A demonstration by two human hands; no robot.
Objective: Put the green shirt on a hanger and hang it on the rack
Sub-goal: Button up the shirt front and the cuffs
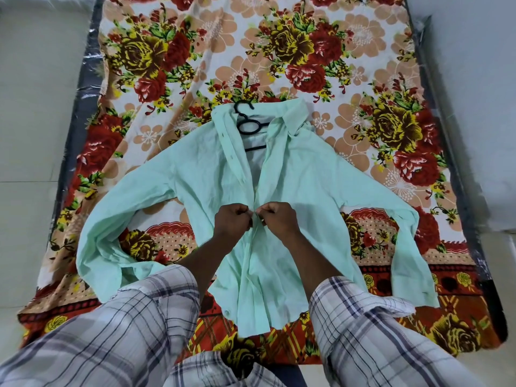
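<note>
Floral bedsheet [321, 51] covered the mattress where the green shirt [293, 174] lay face up, collar pointing away, hem toward the person, sleeves spread sideways. Pale mint and creased, it held a black hanger [248, 124] at the neck. Left hand [233, 223] and right hand [279, 220], fingers curled, pinched the front plackets together mid-chest.

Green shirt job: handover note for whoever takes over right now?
Hands: left hand and right hand both pinch the front edges of the green shirt together at mid-chest, apparently buttoning.
Shirt lies face up, sleeves spread, on the floral sheet; black hanger sits inside the collar, hook sticking out.
Done: hanger in shirt. Left: close the front, lift, hang on the rack, not in view.
</note>
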